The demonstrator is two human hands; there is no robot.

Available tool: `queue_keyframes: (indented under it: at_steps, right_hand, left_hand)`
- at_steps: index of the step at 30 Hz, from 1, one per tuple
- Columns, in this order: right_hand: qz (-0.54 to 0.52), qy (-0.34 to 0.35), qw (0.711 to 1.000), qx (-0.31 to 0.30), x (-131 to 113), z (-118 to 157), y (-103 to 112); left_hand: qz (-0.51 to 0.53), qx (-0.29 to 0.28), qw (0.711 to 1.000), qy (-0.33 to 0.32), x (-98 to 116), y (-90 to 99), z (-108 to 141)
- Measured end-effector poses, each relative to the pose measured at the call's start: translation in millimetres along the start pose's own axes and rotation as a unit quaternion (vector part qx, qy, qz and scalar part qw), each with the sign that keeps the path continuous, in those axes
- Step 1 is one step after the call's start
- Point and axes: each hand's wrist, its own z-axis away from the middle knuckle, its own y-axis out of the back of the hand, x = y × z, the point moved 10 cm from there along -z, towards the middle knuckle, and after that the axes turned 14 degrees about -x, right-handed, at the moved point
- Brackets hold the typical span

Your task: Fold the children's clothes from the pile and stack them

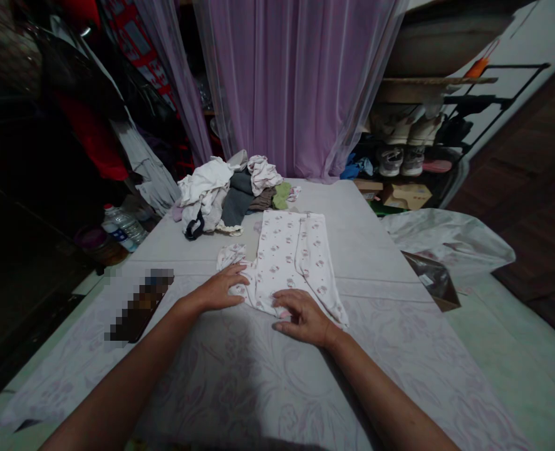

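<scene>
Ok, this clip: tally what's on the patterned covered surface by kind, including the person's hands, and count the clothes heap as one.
Hands (left hand, right hand): 2
White printed baby sleepsuit: 1
Heap of clothes: 1
Pixelated flat object: 1
Total: 5
</scene>
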Motion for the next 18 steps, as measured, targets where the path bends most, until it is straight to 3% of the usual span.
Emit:
queue_keyframes:
  at_steps: [4, 9, 18]
  right_hand:
    - [0.026, -0.007, 0.999, -0.025, 5.2, 1.7, -6.2]
    - [0.005, -0.028, 0.999, 0.014, 8.4, 0.5, -3.7]
    - [0.019, -0.045, 0.998, -0.039, -4.9, -4.9, -4.0]
  left_hand:
    - [0.003, 0.02, 1.0, 0.006, 3.1, 3.5, 5.7]
    - [-0.053, 0.046, 0.997, 0.01, 9.6, 6.6, 15.4]
    - [-0.139, -0.028, 0.989, 0.037, 16.6, 1.7, 15.5]
